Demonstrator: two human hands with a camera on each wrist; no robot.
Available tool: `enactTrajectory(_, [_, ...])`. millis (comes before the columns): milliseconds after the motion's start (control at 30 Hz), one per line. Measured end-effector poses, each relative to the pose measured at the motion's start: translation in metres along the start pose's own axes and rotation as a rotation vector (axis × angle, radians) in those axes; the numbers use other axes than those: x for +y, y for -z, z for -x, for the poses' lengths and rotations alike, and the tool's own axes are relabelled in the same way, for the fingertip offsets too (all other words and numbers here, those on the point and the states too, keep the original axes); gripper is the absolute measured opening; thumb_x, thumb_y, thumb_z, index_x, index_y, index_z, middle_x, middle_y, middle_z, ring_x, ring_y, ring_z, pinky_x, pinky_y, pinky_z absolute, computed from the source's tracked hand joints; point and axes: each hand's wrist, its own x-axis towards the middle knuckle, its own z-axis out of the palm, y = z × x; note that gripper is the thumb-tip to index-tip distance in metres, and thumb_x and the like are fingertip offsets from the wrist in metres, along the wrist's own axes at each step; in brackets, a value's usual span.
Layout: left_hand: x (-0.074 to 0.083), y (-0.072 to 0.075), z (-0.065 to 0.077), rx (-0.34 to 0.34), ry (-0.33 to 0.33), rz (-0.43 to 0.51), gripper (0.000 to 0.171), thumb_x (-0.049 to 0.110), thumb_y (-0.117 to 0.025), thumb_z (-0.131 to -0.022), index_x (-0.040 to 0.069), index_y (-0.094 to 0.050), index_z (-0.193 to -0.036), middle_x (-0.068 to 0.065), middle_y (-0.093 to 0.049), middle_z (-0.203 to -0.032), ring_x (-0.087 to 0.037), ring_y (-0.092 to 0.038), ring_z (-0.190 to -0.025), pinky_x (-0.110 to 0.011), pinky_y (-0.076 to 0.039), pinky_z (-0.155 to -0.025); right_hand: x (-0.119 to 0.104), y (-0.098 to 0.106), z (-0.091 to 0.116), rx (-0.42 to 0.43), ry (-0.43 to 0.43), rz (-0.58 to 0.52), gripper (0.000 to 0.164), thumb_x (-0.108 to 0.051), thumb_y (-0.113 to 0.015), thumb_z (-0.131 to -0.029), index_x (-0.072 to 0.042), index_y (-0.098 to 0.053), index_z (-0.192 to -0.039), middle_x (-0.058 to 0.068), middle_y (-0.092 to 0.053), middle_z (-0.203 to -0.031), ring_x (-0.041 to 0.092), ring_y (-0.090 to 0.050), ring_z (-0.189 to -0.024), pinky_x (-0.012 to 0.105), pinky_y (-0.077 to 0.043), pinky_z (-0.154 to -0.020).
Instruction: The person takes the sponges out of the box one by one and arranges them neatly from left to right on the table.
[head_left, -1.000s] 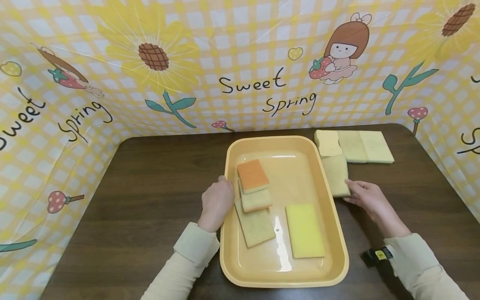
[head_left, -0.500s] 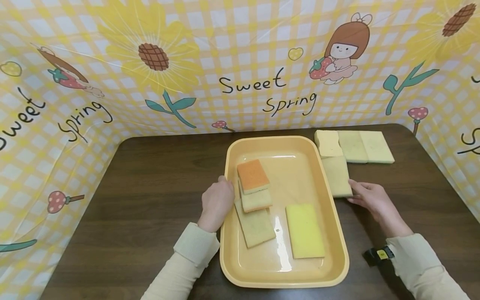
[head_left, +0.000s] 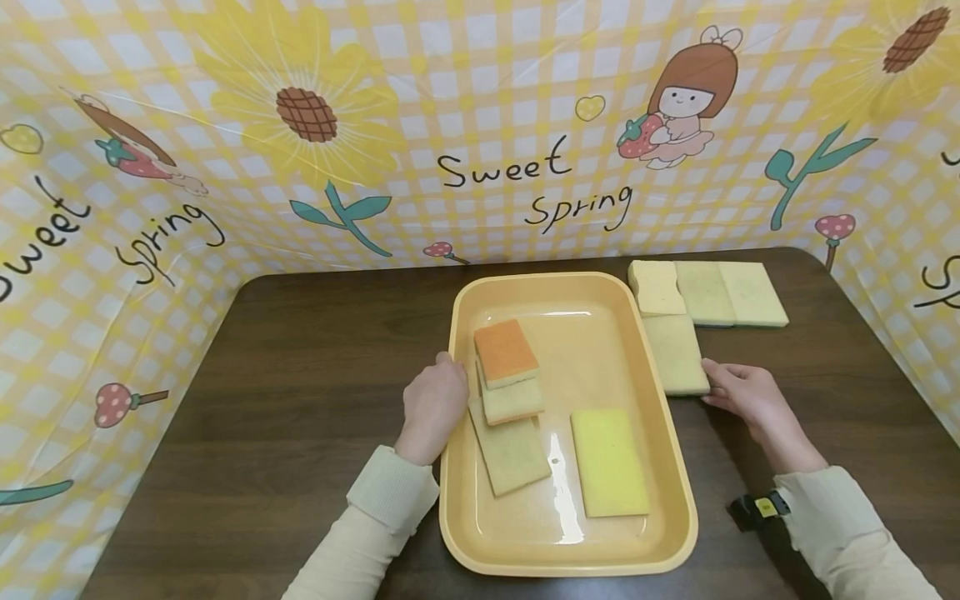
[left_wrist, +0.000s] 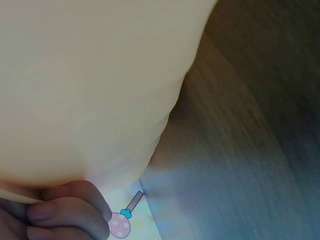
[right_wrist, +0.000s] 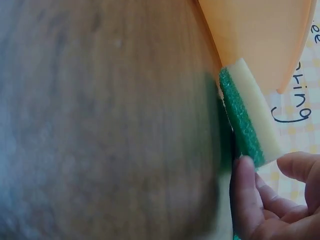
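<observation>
My left hand (head_left: 433, 408) grips the left rim of a yellow-orange plastic tray (head_left: 525, 546), its fingers (left_wrist: 75, 215) curled against the wall from outside. On the right, my right hand (head_left: 750, 404) pinches the near right corner of a pale sponge (head_left: 677, 357) with a green scouring side (right_wrist: 242, 117) facing down. That sponge lies close to the tray's right wall, its left part hidden behind the rim. Inside the tray, an orange-topped sponge (head_left: 506, 352) overlaps a pale one (head_left: 513, 402), which overlaps a larger pale sheet (head_left: 513, 458). A bright yellow sponge (head_left: 610, 462) lies apart from them.
A row of pale sponges stands at the back right: a wavy-edged one (head_left: 657, 287), a middle one (head_left: 703, 292) and an end one (head_left: 753, 293). The dark wooden table (head_left: 300, 375) ends at a patterned cloth (head_left: 480, 108) on the back and sides.
My right hand has shifted slightly right, and the near end of the pinched sponge has swung right with it. My left hand and the tray stay put.
</observation>
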Motion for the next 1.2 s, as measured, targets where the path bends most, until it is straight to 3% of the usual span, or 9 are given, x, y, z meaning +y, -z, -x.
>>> enactTrajectory(133, [0.000,0.000,0.000,0.000,0.001,0.003,0.029,0.024,-0.044,-0.100,-0.002,-0.054,-0.089,-0.020,-0.063,-0.069,-0.033,-0.065,-0.061,-0.045,-0.049,-0.050,-0.002,0.000,0.002,0.045,0.017,0.063,0.066,-0.033,-0.042,-0.099,0.024,-0.038,-0.130,0.007,-0.062,-0.101,-0.013,-0.055,-0.071,0.014,-0.053,-0.069])
enactTrajectory(467, [0.000,0.000,0.000,0.010,0.001,-0.001,0.029,0.023,-0.044,-0.100,-0.002,-0.054,-0.088,-0.021,-0.064,-0.070,-0.034,-0.065,-0.062,-0.046,-0.050,-0.051,-0.007,-0.003,0.004,0.083,0.039,0.137,0.064,-0.034,-0.043,-0.099,0.023,-0.043,-0.128,0.015,-0.064,-0.102,-0.012,-0.053,-0.070,0.011,-0.051,-0.067])
enactTrajectory(633, [0.000,0.000,0.001,0.016,-0.009,0.003,0.029,0.023,-0.044,-0.100,-0.002,-0.054,-0.087,-0.020,-0.064,-0.068,-0.034,-0.065,-0.061,-0.045,-0.049,-0.050,-0.012,-0.004,0.009,0.123,0.034,0.195,0.065,-0.039,-0.040,-0.099,0.018,-0.044,-0.131,0.033,-0.053,-0.126,-0.012,-0.050,-0.071,0.010,-0.046,-0.066])
enactTrajectory(733, [0.000,0.000,0.001,0.020,-0.015,0.010,0.028,0.022,-0.045,-0.099,-0.002,-0.054,-0.087,-0.020,-0.063,-0.068,-0.034,-0.065,-0.060,-0.045,-0.049,-0.050,-0.016,-0.004,0.011,0.139,0.036,0.221,0.066,-0.043,-0.038,-0.099,0.015,-0.044,-0.133,0.033,-0.049,-0.133,-0.011,-0.049,-0.072,0.020,-0.046,-0.077])
enactTrajectory(900, [0.000,0.000,0.001,0.018,-0.018,0.009,0.029,0.022,-0.044,-0.100,-0.002,-0.054,-0.087,-0.020,-0.063,-0.067,-0.033,-0.064,-0.059,-0.045,-0.049,-0.049,-0.027,-0.006,0.016,0.122,0.071,0.225,0.067,-0.044,-0.037,-0.100,0.013,-0.042,-0.135,0.033,-0.048,-0.135,-0.007,-0.052,-0.079,0.048,-0.043,-0.096])
enactTrajectory(1000, [0.000,0.000,0.001,0.016,-0.017,0.004,0.029,0.022,-0.044,-0.100,-0.002,-0.054,-0.087,-0.020,-0.062,-0.067,-0.033,-0.064,-0.058,-0.044,-0.048,-0.048,-0.036,-0.009,0.020,0.097,0.105,0.229,0.066,-0.043,-0.037,-0.100,0.012,-0.042,-0.136,0.033,-0.050,-0.133,0.002,-0.058,-0.087,0.050,-0.042,-0.098])
enactTrajectory(1100, [0.001,0.000,0.000,0.010,-0.017,-0.003,0.029,0.023,-0.044,-0.100,-0.002,-0.054,-0.088,-0.020,-0.062,-0.067,-0.033,-0.064,-0.058,-0.044,-0.049,-0.048,-0.048,-0.013,0.026,0.076,0.146,0.224,0.064,-0.042,-0.036,-0.101,0.011,-0.040,-0.137,0.033,-0.049,-0.134,0.024,-0.064,-0.100,0.051,-0.042,-0.098])
enactTrajectory(1200, [0.000,0.000,0.000,0.000,-0.010,-0.007,0.029,0.023,-0.044,-0.100,-0.002,-0.054,-0.089,-0.020,-0.063,-0.068,-0.033,-0.064,-0.059,-0.044,-0.049,-0.048,-0.060,-0.018,0.031,0.055,0.182,0.214,0.064,-0.042,-0.037,-0.101,0.010,-0.039,-0.139,0.032,-0.048,-0.136,0.042,-0.057,-0.114,0.051,-0.043,-0.098])
